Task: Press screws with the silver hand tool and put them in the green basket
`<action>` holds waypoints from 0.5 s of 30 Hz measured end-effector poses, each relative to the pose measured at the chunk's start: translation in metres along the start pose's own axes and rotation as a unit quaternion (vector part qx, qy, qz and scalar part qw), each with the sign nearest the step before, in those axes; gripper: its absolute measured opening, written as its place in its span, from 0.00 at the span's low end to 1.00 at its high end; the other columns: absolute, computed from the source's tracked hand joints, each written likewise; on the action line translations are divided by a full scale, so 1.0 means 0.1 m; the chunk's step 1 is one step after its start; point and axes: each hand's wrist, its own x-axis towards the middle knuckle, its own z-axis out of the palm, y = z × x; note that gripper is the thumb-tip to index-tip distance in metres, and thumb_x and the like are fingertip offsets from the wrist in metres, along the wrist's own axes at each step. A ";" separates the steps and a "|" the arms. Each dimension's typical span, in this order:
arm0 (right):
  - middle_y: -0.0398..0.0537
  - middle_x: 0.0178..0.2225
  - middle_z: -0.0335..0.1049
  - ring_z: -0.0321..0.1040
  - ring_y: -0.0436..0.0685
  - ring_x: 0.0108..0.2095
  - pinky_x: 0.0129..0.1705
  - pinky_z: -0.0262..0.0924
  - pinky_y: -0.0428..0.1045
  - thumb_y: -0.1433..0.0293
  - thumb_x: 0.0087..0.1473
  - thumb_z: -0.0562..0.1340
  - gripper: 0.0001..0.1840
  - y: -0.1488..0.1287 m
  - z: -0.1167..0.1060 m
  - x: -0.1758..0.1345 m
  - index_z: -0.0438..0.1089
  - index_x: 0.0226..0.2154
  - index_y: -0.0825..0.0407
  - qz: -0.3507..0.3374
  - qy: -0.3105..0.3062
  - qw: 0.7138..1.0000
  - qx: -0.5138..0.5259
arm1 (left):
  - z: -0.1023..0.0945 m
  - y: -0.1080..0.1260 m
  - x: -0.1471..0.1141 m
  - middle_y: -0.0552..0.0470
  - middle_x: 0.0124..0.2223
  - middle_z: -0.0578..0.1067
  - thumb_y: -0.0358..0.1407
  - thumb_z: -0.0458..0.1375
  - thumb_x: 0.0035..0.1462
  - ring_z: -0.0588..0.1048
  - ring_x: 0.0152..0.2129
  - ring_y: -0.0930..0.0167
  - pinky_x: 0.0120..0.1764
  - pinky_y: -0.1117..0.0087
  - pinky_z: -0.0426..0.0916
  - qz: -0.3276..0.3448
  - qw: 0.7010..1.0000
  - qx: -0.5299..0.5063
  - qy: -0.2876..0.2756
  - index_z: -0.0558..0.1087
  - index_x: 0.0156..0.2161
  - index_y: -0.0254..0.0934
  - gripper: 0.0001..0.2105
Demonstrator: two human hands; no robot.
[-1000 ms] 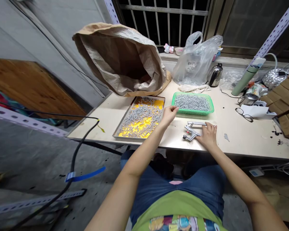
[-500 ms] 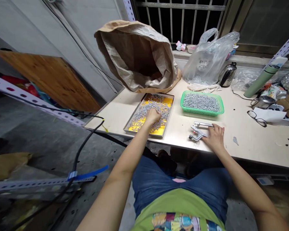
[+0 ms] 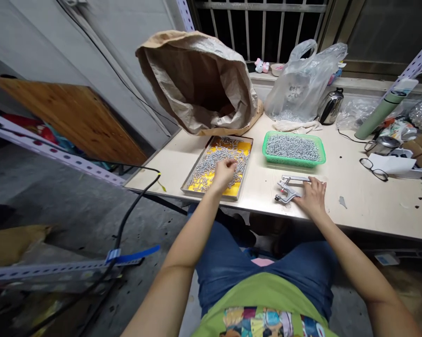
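My left hand (image 3: 225,175) is over a shallow tray (image 3: 186,189) with a yellow bottom, its fingers pinched together. Whatever they may hold is too small to make out. Many short silver metal pins (image 3: 213,161), like rivets or screws, lie loose in the tray. On the table to the right, my right hand (image 3: 312,196) has its fingers around the handles of a silver plier-like hand tool (image 3: 287,191), whose head points left. Behind that tool stands a green plastic basket (image 3: 295,164) filled with similar silver pins.
A large open paper sack (image 3: 200,84) stands behind the tray. Farther right are a clear plastic bag (image 3: 291,89), a metal thermos (image 3: 332,107), a green bottle (image 3: 379,117) and eyeglasses (image 3: 374,169). A black cable (image 3: 127,215) hangs by the table's left edge.
My left hand has lifted slightly from among the pins, and its fingers have turned into a pinch. My right hand stays on the tool.
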 end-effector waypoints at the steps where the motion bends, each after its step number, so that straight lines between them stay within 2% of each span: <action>1: 0.67 0.54 0.62 0.54 0.73 0.56 0.60 0.40 0.74 0.47 0.48 0.58 0.34 -0.01 0.00 0.00 0.70 0.44 0.58 -0.003 0.005 1.000 -0.002 | 0.10 0.00 -0.08 0.54 0.24 0.71 0.30 0.58 0.47 0.69 0.22 0.74 0.33 0.70 0.66 -0.009 0.998 -0.054 -0.039 0.73 0.33 0.32 0.05; 4: 0.69 0.56 0.60 0.51 0.73 0.59 0.62 0.38 0.74 0.48 0.49 0.57 0.35 -0.04 -0.02 -0.01 0.68 0.47 0.60 -0.016 0.023 0.999 -0.017 | 0.47 -0.05 -0.36 0.54 0.23 0.72 0.31 0.63 0.43 0.69 0.20 0.75 0.29 0.73 0.64 -0.030 0.977 -0.165 -0.133 0.72 0.31 0.32 0.07; 8: 0.69 0.60 0.55 0.45 0.72 0.63 0.63 0.33 0.73 0.49 0.51 0.55 0.35 -0.07 -0.04 -0.01 0.64 0.50 0.59 -0.029 0.034 0.998 -0.036 | 0.90 -0.16 -0.67 0.57 0.23 0.73 0.31 0.67 0.39 0.71 0.22 0.75 0.30 0.73 0.65 -0.055 0.952 -0.238 -0.185 0.71 0.43 0.32 0.22; 11: 0.68 0.61 0.53 0.43 0.72 0.64 0.63 0.32 0.73 0.50 0.52 0.55 0.35 -0.07 -0.04 -0.02 0.60 0.53 0.59 -0.028 0.025 0.998 -0.042 | 1.03 -0.23 -0.78 0.59 0.23 0.73 0.28 0.67 0.39 0.72 0.23 0.75 0.32 0.73 0.66 -0.064 0.949 -0.242 -0.192 0.68 0.49 0.31 0.28; 15: 0.69 0.62 0.51 0.41 0.71 0.65 0.63 0.31 0.73 0.50 0.52 0.54 0.36 -0.09 -0.05 -0.01 0.59 0.53 0.59 -0.030 0.027 0.998 -0.047 | 1.04 -0.27 -0.80 0.60 0.22 0.73 0.25 0.65 0.40 0.72 0.23 0.74 0.33 0.73 0.66 -0.041 0.958 -0.198 -0.203 0.65 0.53 0.31 0.31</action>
